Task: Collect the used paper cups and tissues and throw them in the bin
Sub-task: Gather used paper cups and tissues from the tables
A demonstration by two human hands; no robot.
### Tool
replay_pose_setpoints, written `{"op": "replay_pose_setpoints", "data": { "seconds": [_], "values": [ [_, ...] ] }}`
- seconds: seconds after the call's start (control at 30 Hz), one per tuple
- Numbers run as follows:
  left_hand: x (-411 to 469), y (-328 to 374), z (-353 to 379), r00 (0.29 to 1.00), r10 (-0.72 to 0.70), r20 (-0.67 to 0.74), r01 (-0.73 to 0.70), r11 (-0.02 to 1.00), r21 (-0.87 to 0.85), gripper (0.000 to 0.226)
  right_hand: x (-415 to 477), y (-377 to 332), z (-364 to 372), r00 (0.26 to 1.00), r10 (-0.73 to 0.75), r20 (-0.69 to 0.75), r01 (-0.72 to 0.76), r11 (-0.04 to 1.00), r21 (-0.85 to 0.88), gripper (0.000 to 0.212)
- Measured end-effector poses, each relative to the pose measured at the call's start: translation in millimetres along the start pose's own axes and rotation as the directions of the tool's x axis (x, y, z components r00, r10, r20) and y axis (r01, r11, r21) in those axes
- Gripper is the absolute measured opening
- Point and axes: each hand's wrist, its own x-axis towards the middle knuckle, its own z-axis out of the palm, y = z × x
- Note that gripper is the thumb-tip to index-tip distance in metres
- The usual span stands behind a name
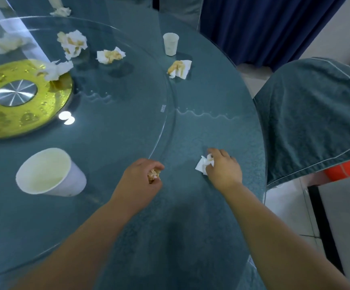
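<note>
My left hand [142,178] is curled round a stained, crumpled tissue [153,174] just above the table. My right hand [224,166] pinches a white tissue [203,164] that lies on the teal tablecloth. A large paper cup [48,172] stands at the near left on the glass turntable. A smaller paper cup [170,43] stands far off, with a stained tissue [179,69] just in front of it. Several more soiled tissues lie on the glass, among them one [110,55] at mid-distance and one [72,43] farther left.
The round table [211,126] carries a glass turntable [117,105] with a gold hub [15,97] at the left. A chair with a teal cover [316,116] stands close at the right. Blue curtains [264,28] hang behind. No bin is in view.
</note>
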Motion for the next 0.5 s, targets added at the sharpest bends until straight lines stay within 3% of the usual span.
{"op": "replay_pose_setpoints", "data": {
  "seconds": [0.13, 0.27, 0.4, 0.5],
  "values": [
    [-34.7, -8.4, -3.5, 0.998, -0.06, 0.019, 0.06, 0.998, -0.02, 0.028, -42.9, -12.5, 13.5, 0.993, 0.013, 0.115, -0.016, 0.999, 0.028, 0.045],
    [-68.7, -22.4, -14.3, 0.994, -0.104, -0.012, 0.104, 0.995, 0.001, 0.029, -87.7, -20.9, 36.0, 0.999, -0.019, 0.044, 0.021, 0.999, -0.047, 0.045],
    [-99.3, -35.4, -27.2, 0.987, -0.154, -0.041, 0.154, 0.988, 0.01, 0.029, -110.4, -22.7, 48.3, 0.99, -0.017, 0.141, 0.026, 0.997, -0.067, 0.051],
    [-116.6, -44.7, -37.2, 0.984, -0.168, -0.05, 0.169, 0.986, 0.007, 0.028, -122.9, -27.2, 48.2, 0.993, -0.082, 0.079, 0.084, 0.996, -0.011, 0.036]
  ]
}}
